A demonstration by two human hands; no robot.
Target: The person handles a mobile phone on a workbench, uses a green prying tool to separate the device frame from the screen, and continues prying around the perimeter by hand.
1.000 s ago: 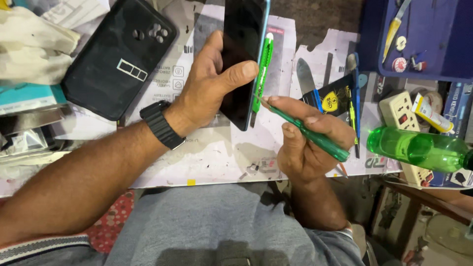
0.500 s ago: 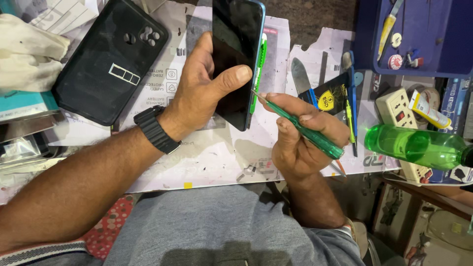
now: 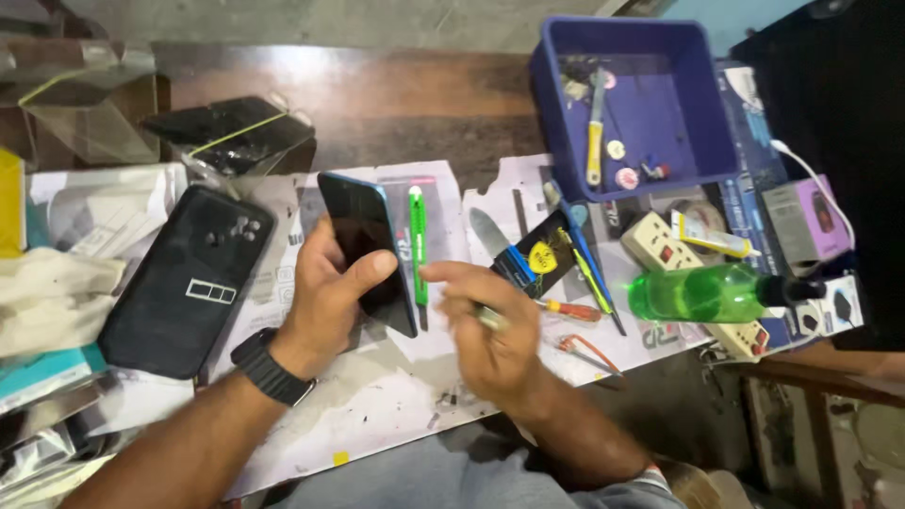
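Gripping a dark smartphone [image 3: 366,247] upright on its edge above the paper-covered bench [image 3: 396,396], the left hand [image 3: 330,292] clamped thumb across the glass. The right hand [image 3: 490,330], blurred, hovered just beside it; whether it held anything could not be told. Thin, rigid, slick and likely fragile, the phone looked safest held by its side edges.

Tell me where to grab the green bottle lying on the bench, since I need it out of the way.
Take the green bottle around its wide body, coming from above. It lies on its side, dark cap pointing right, resting across the white power strip, so the round middle is exposed on top. The narrow neck sits close to small boxes, leaving less room for the hands.
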